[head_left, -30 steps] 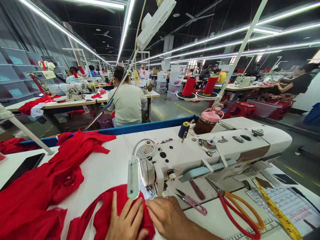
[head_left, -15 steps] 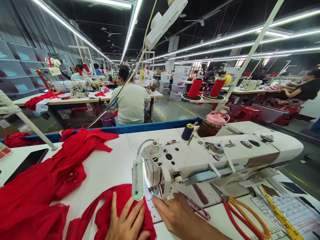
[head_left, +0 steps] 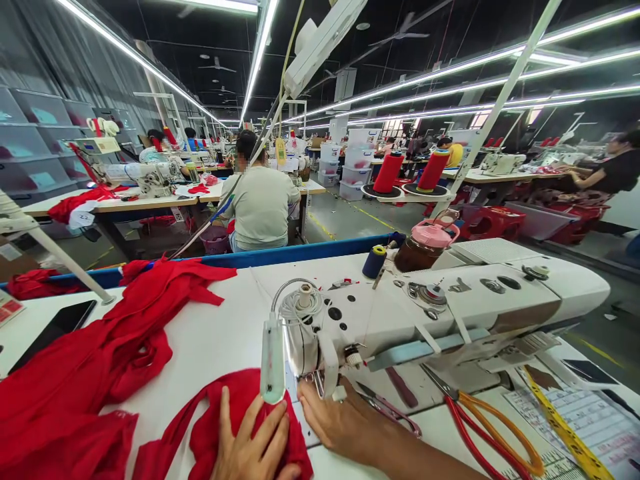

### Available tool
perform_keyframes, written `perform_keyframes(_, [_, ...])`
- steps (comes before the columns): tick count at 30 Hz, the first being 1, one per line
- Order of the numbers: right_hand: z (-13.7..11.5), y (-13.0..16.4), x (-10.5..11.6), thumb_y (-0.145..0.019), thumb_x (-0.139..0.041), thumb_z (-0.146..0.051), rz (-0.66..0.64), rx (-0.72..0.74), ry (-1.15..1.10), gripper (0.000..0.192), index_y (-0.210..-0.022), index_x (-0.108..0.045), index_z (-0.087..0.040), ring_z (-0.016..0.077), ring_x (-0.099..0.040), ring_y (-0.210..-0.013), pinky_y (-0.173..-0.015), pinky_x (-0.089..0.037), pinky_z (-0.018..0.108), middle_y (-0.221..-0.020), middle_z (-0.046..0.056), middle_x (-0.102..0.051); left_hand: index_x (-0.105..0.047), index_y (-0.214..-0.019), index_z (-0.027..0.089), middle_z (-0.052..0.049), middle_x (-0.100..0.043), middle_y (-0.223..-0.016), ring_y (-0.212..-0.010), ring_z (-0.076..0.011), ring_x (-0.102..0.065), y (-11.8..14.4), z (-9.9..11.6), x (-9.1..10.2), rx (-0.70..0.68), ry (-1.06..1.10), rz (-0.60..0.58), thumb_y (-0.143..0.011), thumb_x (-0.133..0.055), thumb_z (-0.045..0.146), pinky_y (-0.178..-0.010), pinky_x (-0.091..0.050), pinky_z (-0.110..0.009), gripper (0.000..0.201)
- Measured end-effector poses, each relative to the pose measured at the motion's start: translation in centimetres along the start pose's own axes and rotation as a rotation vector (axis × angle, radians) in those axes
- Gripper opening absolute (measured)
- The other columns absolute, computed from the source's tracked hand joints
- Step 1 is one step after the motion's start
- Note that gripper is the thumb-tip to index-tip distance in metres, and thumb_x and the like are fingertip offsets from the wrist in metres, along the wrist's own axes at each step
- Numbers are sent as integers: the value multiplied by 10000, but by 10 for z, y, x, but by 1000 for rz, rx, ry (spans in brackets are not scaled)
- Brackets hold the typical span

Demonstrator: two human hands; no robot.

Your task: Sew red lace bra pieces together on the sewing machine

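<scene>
Left grip (head_left: 253,443): bare hand, palm down, fingers spread over a red cloth piece (head_left: 237,385), pressing it to the white surface (head_left: 210,333), clasping nothing. The cloth lies just left of the needle area, a narrow strip of it trailing toward the near left.

Right grip (head_left: 340,417): fingers bent, tips at the needle end of the sewing machine (head_left: 450,300), apart from the cloth; cannot tell if they pinch anything.

Lamp head (head_left: 273,363) hangs over the cloth's right part, just above the left fingertips. Right of the right grip: pink-handled snips (head_left: 395,415), partly behind the wrist. Further right, scissors (head_left: 453,395) with red and orange handles, then a yellow tape measure (head_left: 560,420) across a written sheet (head_left: 607,417).

Left, well apart from the hands: long red heap (head_left: 90,373), dark flat device (head_left: 55,327) beyond it. Behind the machine: navy spool (head_left: 375,262), pink-lidded jar (head_left: 425,243). Farther out, a seated person (head_left: 260,207) in a pale shirt, back turned.
</scene>
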State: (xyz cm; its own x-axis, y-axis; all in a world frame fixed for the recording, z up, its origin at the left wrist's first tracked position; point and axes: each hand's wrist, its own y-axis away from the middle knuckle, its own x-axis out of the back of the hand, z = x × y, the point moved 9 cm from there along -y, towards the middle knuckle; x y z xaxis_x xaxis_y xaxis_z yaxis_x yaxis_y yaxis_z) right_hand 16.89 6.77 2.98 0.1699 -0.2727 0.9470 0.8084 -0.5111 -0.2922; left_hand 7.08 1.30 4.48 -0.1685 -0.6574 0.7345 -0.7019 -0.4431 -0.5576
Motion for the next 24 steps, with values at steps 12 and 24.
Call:
perform_keyframes(12, [-7, 18, 4, -903, -506, -73, 21, -40, -405, 318, -1168, -609, -215, 193, -636, -866, -830, -433, 328, -1113, 47, -708, -674, -1201, 199, -59, -725, -1238, -1020, -250, -647, -12, -9, -14, 59, 145, -111, -972, -590, 404, -1245, -96, -568, 319])
perform_keyframes(24, [-7, 22, -3, -893, -512, -77, 58, -30, -339, 325, -1175, -622, -192, 206, -636, -853, -936, -442, 377, -1070, 91, -722, -642, -1259, 211, -99, -724, -1190, -1058, -293, -668, -16, -12, -27, 131, 252, -178, -963, -608, 361, -1106, -420, -634, 334])
